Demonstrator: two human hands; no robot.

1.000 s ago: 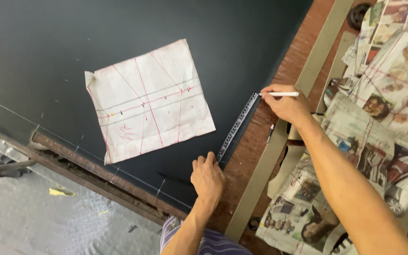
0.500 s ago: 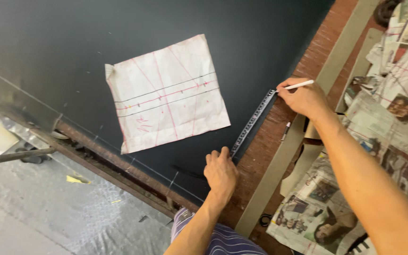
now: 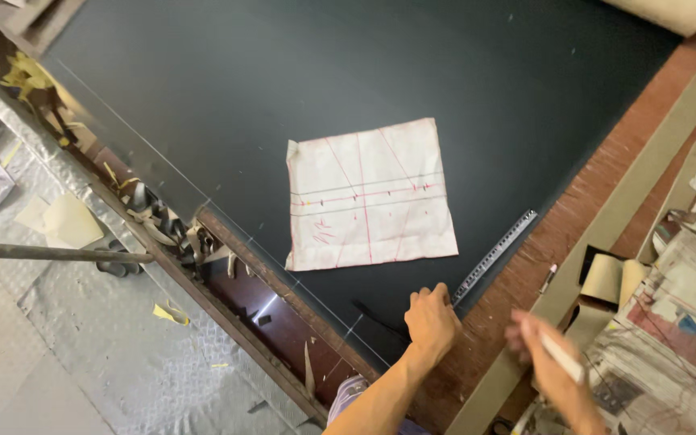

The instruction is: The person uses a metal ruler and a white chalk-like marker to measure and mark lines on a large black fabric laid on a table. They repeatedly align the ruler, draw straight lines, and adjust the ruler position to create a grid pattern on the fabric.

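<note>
At 6 o'clock of dark sheet (image 3: 348, 89): left hand (image 3: 431, 321) flat, fingers pressing steel ruler (image 3: 495, 257) end. Right hand (image 3: 543, 362) blurred, fingers clamped on white marker (image 3: 561, 357). Paper pattern (image 3: 368, 193) at ruler's 10 o'clock.

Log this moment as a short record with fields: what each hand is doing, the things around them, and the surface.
Left hand: left hand pressed flat on the near end of the long grey metal ruler
Right hand: right hand, blurred, holds a thin white marking stick above the brown wooden table edge, clear of the ruler
Ruler: lies along the edge of the large dark sheet
Paper: creased white square paper with red lines flat on the sheet
Beside: crumpled newspapers at right
</note>
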